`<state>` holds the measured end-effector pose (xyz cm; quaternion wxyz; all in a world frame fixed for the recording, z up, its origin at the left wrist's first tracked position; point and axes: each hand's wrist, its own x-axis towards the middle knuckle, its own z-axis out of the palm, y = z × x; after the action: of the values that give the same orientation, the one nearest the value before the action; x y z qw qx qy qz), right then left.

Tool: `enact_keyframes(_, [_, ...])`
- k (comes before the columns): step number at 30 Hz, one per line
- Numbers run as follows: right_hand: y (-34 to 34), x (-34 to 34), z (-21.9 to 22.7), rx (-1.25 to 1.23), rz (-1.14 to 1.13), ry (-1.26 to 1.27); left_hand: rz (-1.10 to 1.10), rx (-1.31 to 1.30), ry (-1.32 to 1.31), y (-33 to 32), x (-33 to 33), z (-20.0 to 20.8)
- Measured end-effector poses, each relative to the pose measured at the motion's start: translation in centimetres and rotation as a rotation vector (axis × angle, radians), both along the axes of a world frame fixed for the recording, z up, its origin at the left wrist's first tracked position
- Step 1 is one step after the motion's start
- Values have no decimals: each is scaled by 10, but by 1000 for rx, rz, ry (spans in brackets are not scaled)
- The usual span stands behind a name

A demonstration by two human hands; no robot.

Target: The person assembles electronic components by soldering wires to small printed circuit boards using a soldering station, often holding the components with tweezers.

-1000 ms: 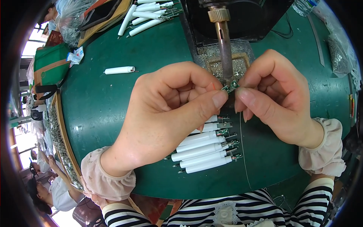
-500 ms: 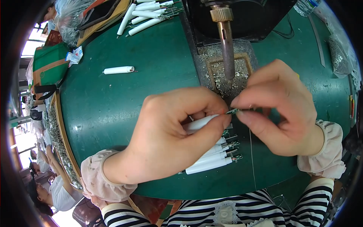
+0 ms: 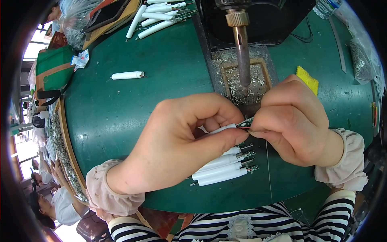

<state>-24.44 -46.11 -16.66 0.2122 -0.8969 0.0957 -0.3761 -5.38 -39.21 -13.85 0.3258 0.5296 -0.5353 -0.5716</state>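
My left hand (image 3: 181,141) is closed around a white plastic tube (image 3: 221,129), held tilted above the table. From its right end sticks a small green circuit board (image 3: 245,122) with a thin red wire (image 3: 244,128) beside it. The fingertips of my right hand (image 3: 294,123) are pinched together at the wire's end and partly cover the board. A fine silvery wire (image 3: 269,173) hangs down below my right hand. Under my hands lie several similar white tubes (image 3: 223,176) in a row, with boards or metal ends pointing right.
Just beyond my hands, a soldering iron (image 3: 243,52) points down over a scrap-strewn tray (image 3: 267,71). A yellow sponge (image 3: 307,80) lies to the right. One white tube (image 3: 128,75) lies alone at left; more tubes (image 3: 157,28) are piled at the back. People sit at far left.
My right hand's thumb and fingers have drawn together, and the hand has turned, uncovering the sponge. More of the board and the red wire now show. My left hand has hardly moved.
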Motion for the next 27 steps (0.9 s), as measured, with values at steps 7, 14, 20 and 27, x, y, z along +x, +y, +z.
enact_keyframes(7, [-3,-1,0,-28,28,6,75,257,345,-4,-1,0])
enact_keyframes(14, [-3,-8,12,470,22,45,70,231,360,-4,1,-1])
enact_keyframes(20, [-4,-9,16,962,5,6,112,218,345,-5,0,-2])
enact_keyframes(27, [-2,-7,19,824,4,157,116,231,378,-6,-1,-3])
